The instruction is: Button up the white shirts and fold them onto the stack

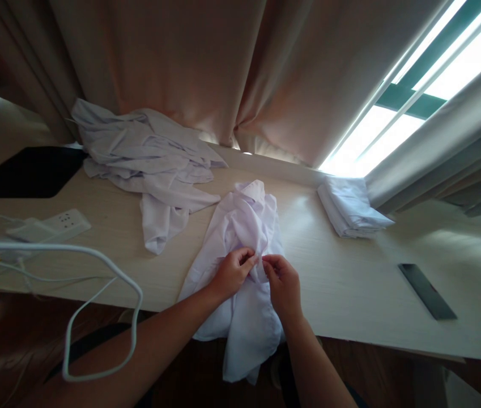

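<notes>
A white collared shirt (240, 221) lies on the table in front of me, its collar toward the curtain and its lower part hanging over the front edge. My left hand (237, 271) pinches the shirt's fabric near its middle. Close beside it, my right hand (281, 280) also pinches the cloth, thumb against fingers. The fingertips of both hands almost meet along the shirt's front. Whether a button is between them is too small to tell.
Crumpled white clothes (150, 150) lie at the back left; a folded white stack (348, 207) sits at the right. Around the pale table (329, 289) are a dark flat strip (427, 290), a black mat (28, 173), a power strip (66, 222) and a looping white cable (96, 252). Curtains (181, 68) hang behind.
</notes>
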`<state>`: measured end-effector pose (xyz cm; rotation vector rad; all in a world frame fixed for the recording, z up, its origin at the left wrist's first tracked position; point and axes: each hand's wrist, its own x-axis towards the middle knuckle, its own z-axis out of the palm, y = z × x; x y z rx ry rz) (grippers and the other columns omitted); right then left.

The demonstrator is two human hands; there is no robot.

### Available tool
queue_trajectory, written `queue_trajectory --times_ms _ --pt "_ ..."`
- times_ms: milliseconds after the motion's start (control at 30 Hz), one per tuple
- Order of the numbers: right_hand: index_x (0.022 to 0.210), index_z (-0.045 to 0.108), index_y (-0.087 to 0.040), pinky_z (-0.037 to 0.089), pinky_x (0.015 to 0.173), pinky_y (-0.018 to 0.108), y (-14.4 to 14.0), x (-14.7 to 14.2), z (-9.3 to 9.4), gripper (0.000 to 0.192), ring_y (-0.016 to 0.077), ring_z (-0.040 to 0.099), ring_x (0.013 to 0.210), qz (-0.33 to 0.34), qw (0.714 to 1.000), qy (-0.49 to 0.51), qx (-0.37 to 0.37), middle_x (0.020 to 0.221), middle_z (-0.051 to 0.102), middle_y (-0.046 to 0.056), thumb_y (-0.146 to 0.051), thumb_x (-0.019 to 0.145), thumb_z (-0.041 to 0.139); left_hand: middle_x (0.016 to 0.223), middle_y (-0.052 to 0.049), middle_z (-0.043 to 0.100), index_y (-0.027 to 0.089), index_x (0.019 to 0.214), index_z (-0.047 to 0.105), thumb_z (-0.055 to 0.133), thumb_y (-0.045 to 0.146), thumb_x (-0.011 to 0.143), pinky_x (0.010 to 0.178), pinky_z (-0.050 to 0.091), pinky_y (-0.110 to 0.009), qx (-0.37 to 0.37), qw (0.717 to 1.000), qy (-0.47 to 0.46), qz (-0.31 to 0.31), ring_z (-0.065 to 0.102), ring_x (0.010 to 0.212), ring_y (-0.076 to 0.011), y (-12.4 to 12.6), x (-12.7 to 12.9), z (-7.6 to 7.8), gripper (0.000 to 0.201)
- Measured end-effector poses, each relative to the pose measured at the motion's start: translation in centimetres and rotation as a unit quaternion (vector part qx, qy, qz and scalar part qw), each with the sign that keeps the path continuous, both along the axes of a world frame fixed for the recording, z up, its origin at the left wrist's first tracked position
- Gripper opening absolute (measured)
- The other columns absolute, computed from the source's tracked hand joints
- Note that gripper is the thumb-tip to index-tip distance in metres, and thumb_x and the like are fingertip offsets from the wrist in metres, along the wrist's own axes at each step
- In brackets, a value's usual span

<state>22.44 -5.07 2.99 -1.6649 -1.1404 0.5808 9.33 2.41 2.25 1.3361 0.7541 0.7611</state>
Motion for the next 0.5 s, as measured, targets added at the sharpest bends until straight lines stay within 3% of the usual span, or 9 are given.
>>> queue_trajectory --times_ms 500 --pt "0.092 0.068 -0.02 0.046 0.068 0.03 0.04 0.22 -0.33 0.018 0.0168 0.059 0.071 0.008 1.0 0.008 0.005 0.08 0.069 0.002 -0.035 0.091 0.059 0.064 0.004 0.048 0.017 0.077 0.058 0.057 0.042 0.089 0.055 0.036 -0.023 0.028 0.999 0.015 0.006 0.045 0.058 -0.0111 -0.04 -0.06 0.09 0.027"
